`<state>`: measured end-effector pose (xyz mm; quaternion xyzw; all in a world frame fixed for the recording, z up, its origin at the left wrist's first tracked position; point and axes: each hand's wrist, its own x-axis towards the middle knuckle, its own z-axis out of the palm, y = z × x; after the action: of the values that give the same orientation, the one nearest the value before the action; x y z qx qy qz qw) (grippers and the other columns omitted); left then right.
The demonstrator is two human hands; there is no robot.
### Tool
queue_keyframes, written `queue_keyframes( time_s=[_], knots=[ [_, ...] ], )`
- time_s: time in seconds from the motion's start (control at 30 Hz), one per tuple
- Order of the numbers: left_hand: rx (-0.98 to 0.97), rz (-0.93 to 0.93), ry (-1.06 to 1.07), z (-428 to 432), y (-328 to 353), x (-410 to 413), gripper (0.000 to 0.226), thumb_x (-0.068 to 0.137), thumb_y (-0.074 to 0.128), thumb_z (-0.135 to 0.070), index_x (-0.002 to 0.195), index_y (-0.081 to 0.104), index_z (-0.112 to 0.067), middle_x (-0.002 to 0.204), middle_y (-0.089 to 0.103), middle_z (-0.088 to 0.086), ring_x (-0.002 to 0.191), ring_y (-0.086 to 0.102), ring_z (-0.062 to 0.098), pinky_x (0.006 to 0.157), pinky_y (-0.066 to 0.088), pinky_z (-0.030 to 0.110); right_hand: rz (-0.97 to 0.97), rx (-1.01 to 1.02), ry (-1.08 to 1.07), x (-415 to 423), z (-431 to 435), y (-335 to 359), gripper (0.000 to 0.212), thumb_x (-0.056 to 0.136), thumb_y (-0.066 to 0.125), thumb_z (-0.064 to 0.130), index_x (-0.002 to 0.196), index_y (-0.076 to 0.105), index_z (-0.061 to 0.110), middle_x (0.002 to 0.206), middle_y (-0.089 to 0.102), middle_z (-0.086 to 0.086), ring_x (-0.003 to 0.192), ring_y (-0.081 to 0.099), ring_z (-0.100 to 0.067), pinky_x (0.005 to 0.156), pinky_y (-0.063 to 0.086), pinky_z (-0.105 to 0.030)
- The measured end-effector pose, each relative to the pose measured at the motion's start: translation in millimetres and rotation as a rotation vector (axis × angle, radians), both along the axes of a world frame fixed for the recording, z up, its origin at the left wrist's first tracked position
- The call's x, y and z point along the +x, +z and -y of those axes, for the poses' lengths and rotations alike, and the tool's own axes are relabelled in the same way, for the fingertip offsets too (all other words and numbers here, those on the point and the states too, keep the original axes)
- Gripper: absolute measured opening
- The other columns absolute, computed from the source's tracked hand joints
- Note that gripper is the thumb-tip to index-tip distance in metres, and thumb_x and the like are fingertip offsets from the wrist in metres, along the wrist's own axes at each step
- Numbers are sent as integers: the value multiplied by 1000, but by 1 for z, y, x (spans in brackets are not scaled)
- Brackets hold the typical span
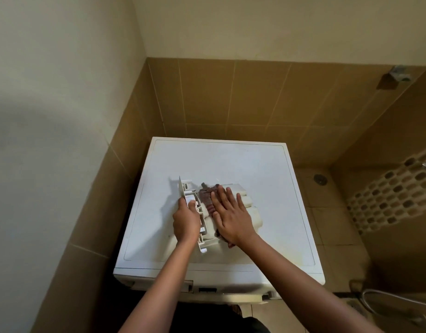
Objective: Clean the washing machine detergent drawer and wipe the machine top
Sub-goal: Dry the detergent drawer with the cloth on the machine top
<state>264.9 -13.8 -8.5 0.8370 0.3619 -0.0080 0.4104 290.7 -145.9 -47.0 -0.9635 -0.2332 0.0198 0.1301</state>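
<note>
The white detergent drawer (249, 205) lies on the white top of the washing machine (219, 162), its front panel standing up at the left. My left hand (186, 219) grips that front panel. My right hand (231, 212) lies flat with straight fingers on a dark reddish-brown cloth (207, 197), pressing it onto the drawer's body. Most of the cloth is hidden under the palm.
The machine stands in a corner of brown tiled walls (231, 97), with the left wall close beside it. To the right is a tiled floor with a round drain (320, 179). A metal hose (384, 301) lies at the bottom right. The empty drawer slot (159, 283) shows on the front.
</note>
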Motion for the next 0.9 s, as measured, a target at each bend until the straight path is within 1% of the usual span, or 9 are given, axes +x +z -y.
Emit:
queue_keyframes(
  time_s=[0.03, 0.13, 0.27, 0.37, 0.43, 0.53, 0.67, 0.83, 0.9],
  knots=[
    [15, 2, -6, 1, -1, 0, 31, 103, 38, -30, 123, 50, -11, 113, 63, 19, 102, 60, 39, 80, 49, 43, 9, -26, -60, 5, 1, -1, 68, 89, 7, 43, 151, 20, 16, 159, 7, -3, 146, 0, -23, 118, -4, -39],
    [38, 6, -7, 2, -2, 0, 29, 103, 38, -28, 122, 51, -10, 111, 64, 19, 102, 61, 39, 80, 49, 42, -136, -74, -203, 16, -8, 2, 80, 79, -12, 43, 152, 3, 13, 159, -10, -5, 143, -23, -22, 115, -17, -38],
    [47, 0, -21, 2, -1, 1, 30, 102, 39, -27, 123, 50, -8, 111, 65, 22, 102, 60, 40, 82, 48, 43, -240, 47, 12, 30, -34, 11, 64, 94, 8, 38, 152, 12, 11, 160, 5, -9, 148, -3, -23, 117, -10, -34],
    [49, -9, -34, 2, 1, 1, 31, 103, 37, -27, 125, 48, -9, 113, 64, 21, 104, 60, 39, 83, 49, 43, -249, 14, 189, 46, -27, 0, 75, 85, -1, 50, 153, 15, 21, 160, 13, 2, 148, 7, -15, 120, 0, -37],
    [52, -33, -34, 2, 2, 1, 32, 103, 35, -29, 127, 47, -10, 115, 63, 20, 105, 60, 39, 82, 47, 42, -281, -4, 125, 63, -16, -4, 67, 90, 4, 50, 151, 20, 27, 158, 21, 7, 146, 14, -13, 119, 5, -38],
    [53, -48, -40, 3, 1, 1, 32, 103, 34, -30, 127, 47, -12, 117, 63, 18, 106, 60, 39, 82, 47, 42, -244, 12, -123, 83, -2, -6, 46, 101, 22, 33, 140, 41, 19, 143, 47, -3, 134, 36, -22, 116, 17, -37],
    [83, -49, -50, 4, -1, 3, 31, 103, 35, -29, 125, 48, -10, 114, 64, 19, 103, 61, 38, 81, 49, 42, -289, -95, -155, 85, -11, -9, 60, 92, 9, 27, 140, 40, 10, 144, 45, -9, 133, 36, -28, 112, 17, -40],
    [76, -54, -47, 5, 0, 3, 32, 103, 35, -29, 127, 46, -11, 116, 63, 19, 105, 60, 39, 81, 48, 42, -278, 37, 151, 73, -39, -3, 52, 98, 24, 32, 145, 38, 16, 150, 40, -5, 139, 31, -21, 117, 13, -33],
    [68, -67, -38, 5, 0, 3, 32, 103, 35, -30, 127, 45, -11, 118, 62, 19, 106, 59, 39, 82, 46, 42, -266, 39, 252, 70, -31, -6, 59, 95, 18, 37, 149, 31, 15, 153, 33, -3, 142, 25, -19, 119, 12, -33]
  ],
)
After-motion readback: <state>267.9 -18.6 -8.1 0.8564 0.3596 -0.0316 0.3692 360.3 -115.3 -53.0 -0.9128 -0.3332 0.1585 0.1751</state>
